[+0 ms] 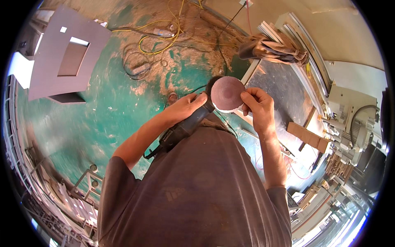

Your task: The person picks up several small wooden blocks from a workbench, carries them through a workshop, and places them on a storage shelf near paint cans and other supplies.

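My left hand (191,105) is wrapped round the dark body of a power sander (185,129), held close against my front, its head pointing away from me. In front of the sander's round black pad (212,83) is a round reddish-brown sanding disc (227,94) with a pale, ragged lower edge. My right hand (257,105) pinches the disc's right edge between thumb and fingers. The disc covers most of the pad, so I cannot tell whether the two touch. A dark cord curves past the sander's head.
On the left stands a grey panel (53,53) with a rectangular cut-out. Yellow cable (179,31) and dark hose (133,68) lie coiled on the dusty green floor (111,107). To the right are a dark-topped bench (284,86), a bundled cloth (273,49), a wooden block (308,136) and machinery (354,111).
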{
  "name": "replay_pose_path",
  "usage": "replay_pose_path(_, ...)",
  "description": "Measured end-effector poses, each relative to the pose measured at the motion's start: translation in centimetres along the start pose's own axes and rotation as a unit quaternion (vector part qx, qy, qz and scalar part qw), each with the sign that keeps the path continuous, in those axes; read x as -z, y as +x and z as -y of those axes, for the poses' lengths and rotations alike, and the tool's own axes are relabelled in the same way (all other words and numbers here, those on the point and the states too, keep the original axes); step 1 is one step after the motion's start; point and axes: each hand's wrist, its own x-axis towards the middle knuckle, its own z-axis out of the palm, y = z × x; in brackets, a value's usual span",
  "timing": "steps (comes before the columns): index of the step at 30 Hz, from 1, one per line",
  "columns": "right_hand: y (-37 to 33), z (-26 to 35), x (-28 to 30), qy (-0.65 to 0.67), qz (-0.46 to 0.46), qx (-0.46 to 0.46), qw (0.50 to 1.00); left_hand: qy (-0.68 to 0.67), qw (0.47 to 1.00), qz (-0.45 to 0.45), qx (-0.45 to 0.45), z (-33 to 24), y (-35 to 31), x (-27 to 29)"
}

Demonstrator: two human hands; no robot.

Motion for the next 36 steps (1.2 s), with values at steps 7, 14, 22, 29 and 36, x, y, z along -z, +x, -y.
replay_pose_path(7,1.1,-0.8,-0.7,-0.010,0.003,-0.005,1.000,0.036,0.999,-0.013,-0.004,0.0,-0.4,-0.1)
replay_pose_path(14,1.0,-1.4,-0.9,0.002,0.004,-0.010,1.000,0.042,0.999,-0.008,-0.002,-0.5,-0.7,-0.1)
replay_pose_path(22,0.8,-1.8,-1.3,-0.059,-0.024,-0.001,0.998,0.065,0.997,-0.015,-0.023,-0.4,-0.6,-0.1)
replay_pose_path(29,0.6,-2.2,-1.6,-0.106,-0.046,0.015,0.993,0.048,0.999,-0.010,-0.017,0.9,-0.2,0.0)
replay_pose_path(36,0.7,-2.3,-1.3,-0.083,-0.012,0.007,0.996,-0.026,1.000,0.017,0.005,0.7,-0.4,0.0)
